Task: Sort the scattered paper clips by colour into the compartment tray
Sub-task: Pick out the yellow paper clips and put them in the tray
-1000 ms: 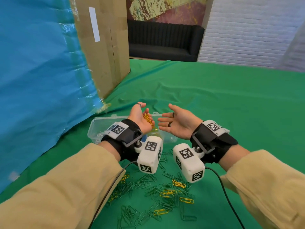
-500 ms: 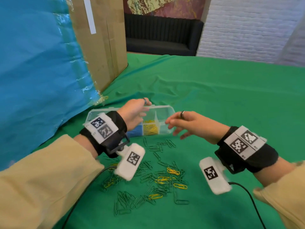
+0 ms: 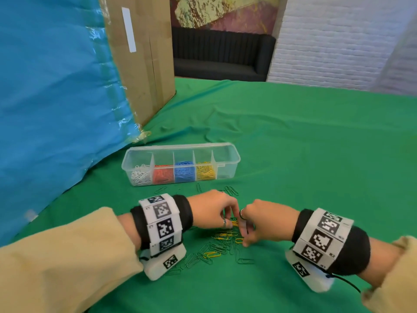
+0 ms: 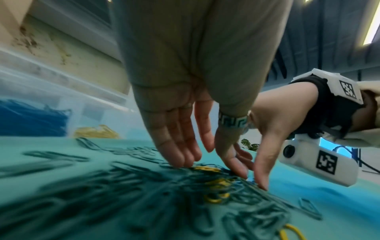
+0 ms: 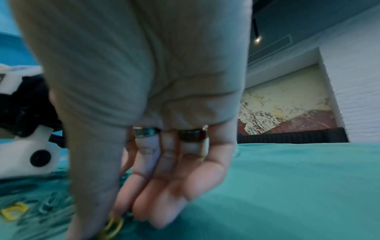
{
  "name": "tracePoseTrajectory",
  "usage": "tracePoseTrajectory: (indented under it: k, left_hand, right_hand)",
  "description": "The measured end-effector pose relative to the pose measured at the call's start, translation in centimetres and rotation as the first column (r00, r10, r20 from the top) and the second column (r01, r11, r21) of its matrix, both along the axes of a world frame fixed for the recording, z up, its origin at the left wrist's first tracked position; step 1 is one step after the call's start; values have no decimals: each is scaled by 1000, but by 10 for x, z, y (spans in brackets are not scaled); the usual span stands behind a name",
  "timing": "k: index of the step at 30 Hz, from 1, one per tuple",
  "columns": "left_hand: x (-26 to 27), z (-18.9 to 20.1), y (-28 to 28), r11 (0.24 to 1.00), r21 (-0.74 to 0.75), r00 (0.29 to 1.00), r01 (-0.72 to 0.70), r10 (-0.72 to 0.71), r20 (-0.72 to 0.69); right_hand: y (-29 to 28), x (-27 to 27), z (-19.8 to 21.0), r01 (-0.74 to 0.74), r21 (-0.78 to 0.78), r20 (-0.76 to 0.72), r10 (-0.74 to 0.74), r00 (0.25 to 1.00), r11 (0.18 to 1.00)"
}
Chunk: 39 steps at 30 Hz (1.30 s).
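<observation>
A clear compartment tray (image 3: 228,147) lies on the green cloth and holds white, red, blue and yellow clips (image 3: 205,171), with its right-end compartment empty. Nearer to me is a scattered pile of green paper clips (image 3: 216,249) mixed with yellow ones (image 3: 211,254). Both hands are down on the pile. My left hand (image 3: 230,222) (image 4: 207,162) touches yellow clips (image 4: 206,168) with straight fingers, the thumb held apart. My right hand (image 3: 244,238) (image 5: 111,224) pinches a yellow paper clip (image 5: 112,226) between thumb and fingers against the cloth.
A tall cardboard box (image 3: 144,59) and a blue plastic sheet (image 3: 52,98) stand on the left, close behind the tray. The green cloth (image 3: 316,154) stretches far to the right and back. A black sofa (image 3: 221,55) stands beyond the table.
The left hand held yellow clips in its palm over the tray a second ago. Both hands have since come back down to the pile, and the tray now shows in full.
</observation>
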<state>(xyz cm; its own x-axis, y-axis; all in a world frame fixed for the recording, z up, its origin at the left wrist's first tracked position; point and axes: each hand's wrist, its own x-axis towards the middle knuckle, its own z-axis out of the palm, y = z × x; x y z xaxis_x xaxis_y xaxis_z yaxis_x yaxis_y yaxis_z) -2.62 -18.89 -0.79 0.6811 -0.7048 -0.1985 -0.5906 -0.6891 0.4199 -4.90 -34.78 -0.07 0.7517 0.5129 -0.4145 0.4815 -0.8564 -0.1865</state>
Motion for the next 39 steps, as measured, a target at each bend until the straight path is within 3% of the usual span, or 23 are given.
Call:
tracePoseTrajectory:
  k: [9,11,15,19,21,22,24,26,28,30,31,32,34,35,36,37,39]
  left_hand:
    - [4,-3,-2,988,92,991,-122,126,-39]
    - [4,-2,-3,986,126,993,-107,111,-26]
    - [3,0,-2,987,136,995,-90,95,-31]
    - [7,5,15,980,25,971,-195,197,-132]
    - [7,6,27,929,-163,889,-333,251,-383]
    - [6,7,31,869,-255,810,-425,238,-537]
    - [3,11,36,717,-346,620,-605,152,-770]
    - [2,14,39,598,-321,441,-735,61,-896]
    - [2,16,41,536,-257,306,-804,3,-952]
    - [2,17,39,537,-218,266,-815,13,-964]
    - [2,16,36,563,-211,293,-799,59,-954]
    - [1,14,33,611,-219,374,-761,137,-917]
    - [-5,11,25,788,-211,665,-579,305,-682]
    - [-7,8,23,888,-154,820,-434,318,-476]
    - [-9,6,21,954,-68,919,-292,260,-297]
    - [-11,5,21,983,12,966,-183,183,-186]
    - [-12,0,23,986,127,989,-107,119,-88]
  right_hand:
    - [-15,5,-5,3,132,-54,4,999,991]
    - [-19,10,-3,61,218,-112,-37,993,974]
    - [-26,14,-2,299,467,-357,-133,925,832]
    - [-28,14,-1,483,535,-508,-193,839,693]
    - [-24,15,1,535,520,-541,-227,810,666]
    - [-20,15,1,511,507,-516,-231,825,694]
    - [-10,14,4,344,446,-365,-182,913,826]
    - [2,12,7,104,319,-199,-40,979,942]
    - [12,12,5,4,207,-147,27,989,978]
    - [19,12,2,-21,135,-93,34,995,991]
    - [21,12,1,-23,107,-71,31,997,994]
    - [22,13,0,-19,90,-62,25,998,996]
    - [21,14,-1,-31,64,-74,36,997,997]
    - [19,14,-1,-34,56,-84,38,996,998]
    - [17,15,-2,-27,54,-92,32,995,998]
    - [15,14,-1,-16,62,-98,22,995,998]
    - [9,14,-2,26,83,-124,-15,992,996]
